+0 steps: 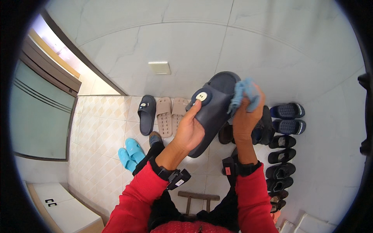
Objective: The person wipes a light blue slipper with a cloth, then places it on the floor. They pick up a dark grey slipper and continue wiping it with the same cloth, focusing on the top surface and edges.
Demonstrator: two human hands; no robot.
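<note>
A dark navy slipper (214,116) with a round white button-like ornament is held up in front of me, its toe end pointing away. My left hand (189,130) grips it by the strap, thumb on top near the ornament; the fingers underneath are hidden. In my right hand (248,118) is a crumpled blue cloth (245,94), bunched against the slipper's right edge near the strap. On the floor by the wall lies a matching dark slipper (147,118). Beside that one is a pair of beige slippers (164,120), partly covered by my left hand and the held slipper.
Several dark shoes (281,155) line the right wall. Bright blue slippers (134,149) lie left of my foot. A small wooden stool (199,195) is between my legs. A glass-panelled door (40,112) stands at the left, above a white cabinet (68,207). A tiled wall (186,42) rises ahead.
</note>
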